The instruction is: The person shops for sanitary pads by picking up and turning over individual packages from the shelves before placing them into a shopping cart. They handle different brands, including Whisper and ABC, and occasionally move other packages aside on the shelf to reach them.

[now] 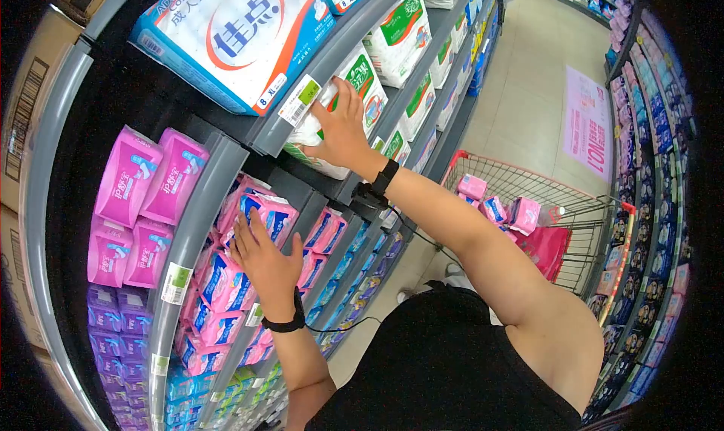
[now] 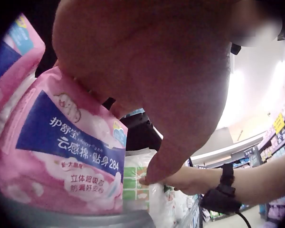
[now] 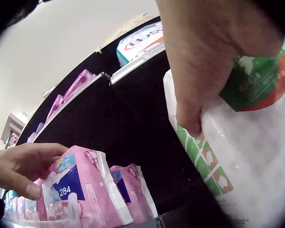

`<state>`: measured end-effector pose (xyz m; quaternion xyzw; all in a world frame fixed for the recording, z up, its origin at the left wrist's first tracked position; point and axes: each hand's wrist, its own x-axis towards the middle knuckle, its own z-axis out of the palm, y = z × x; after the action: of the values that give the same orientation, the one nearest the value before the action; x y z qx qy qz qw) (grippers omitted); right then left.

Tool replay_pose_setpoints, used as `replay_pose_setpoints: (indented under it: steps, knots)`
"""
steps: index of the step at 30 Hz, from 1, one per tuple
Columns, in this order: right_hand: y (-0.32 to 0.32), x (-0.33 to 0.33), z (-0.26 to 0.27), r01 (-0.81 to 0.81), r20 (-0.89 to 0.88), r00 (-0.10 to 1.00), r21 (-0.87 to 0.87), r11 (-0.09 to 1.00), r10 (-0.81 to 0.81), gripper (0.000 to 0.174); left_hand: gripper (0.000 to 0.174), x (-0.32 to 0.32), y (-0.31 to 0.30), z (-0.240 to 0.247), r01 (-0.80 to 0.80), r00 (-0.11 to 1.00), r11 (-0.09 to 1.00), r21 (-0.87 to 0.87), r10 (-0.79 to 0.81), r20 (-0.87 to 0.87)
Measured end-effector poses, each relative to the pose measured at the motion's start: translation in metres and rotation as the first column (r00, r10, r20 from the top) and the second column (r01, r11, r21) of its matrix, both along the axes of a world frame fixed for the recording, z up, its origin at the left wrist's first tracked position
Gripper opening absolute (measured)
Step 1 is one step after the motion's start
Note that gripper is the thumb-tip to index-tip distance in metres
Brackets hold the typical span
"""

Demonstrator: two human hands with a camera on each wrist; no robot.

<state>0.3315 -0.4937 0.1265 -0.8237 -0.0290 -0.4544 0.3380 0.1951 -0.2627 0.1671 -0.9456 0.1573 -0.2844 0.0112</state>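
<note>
My left hand [image 1: 268, 265] lies with fairly straight, spread fingers over the top of pink sanitary pad packs on a shelf. Its thumb stands apart, in front of the pink pack [image 2: 66, 142] marked 284 in the left wrist view. Further along the shelving, my right hand [image 1: 348, 133] grips a white plastic pack [image 3: 256, 147] with a green label. In the right wrist view the thumb presses on the white pack's side edge and the other fingers are hidden behind the hand. Both wrists wear black straps with cameras.
Large blue-and-white adult diaper packs [image 1: 234, 35] sit on the shelf above. Brighter pink packs [image 1: 128, 174] and purple packs [image 1: 121, 333] fill the left shelves. A shopping cart [image 1: 588, 242] holding several pink packs stands in the aisle to the right.
</note>
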Motion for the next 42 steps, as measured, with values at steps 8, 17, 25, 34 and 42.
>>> replay_pose_setpoints:
  steps: [8, 17, 25, 34, 42]
  knots:
    - [-0.003, -0.011, -0.002, -0.006, -0.016, 1.000, 0.001, 1.000, 0.006, 0.081, 0.084, 0.004, -0.007, -0.005, -0.030, 0.999, 1.000, -0.004, 0.030, 0.046]
    - [-0.074, -0.061, -0.101, -0.529, -0.378, 0.643, 0.410, 0.743, 0.666, 0.068, 0.046, -0.007, -0.042, -0.045, 0.272, 0.919, 0.935, -0.228, -0.182, 0.351]
    - [-0.205, -0.213, -0.343, 0.040, -0.698, 0.496, 0.612, 0.790, 0.516, 0.059, 0.045, -0.057, -0.116, -0.155, 0.634, 0.355, 0.684, -0.362, -0.672, -0.650]
    - [-0.296, -0.381, -0.449, 0.436, -0.966, 0.165, 0.252, 0.864, 0.198, 0.063, 0.053, -0.064, -0.222, -0.190, 0.847, 0.034, 0.495, -0.196, -0.419, -0.908]
    - [-0.323, -0.363, -0.507, 0.837, -0.931, 0.350, 0.262, 0.481, -0.103, 0.076, 0.054, -0.096, -0.336, -0.195, 0.899, -0.100, 0.327, -0.291, -0.493, -0.864]
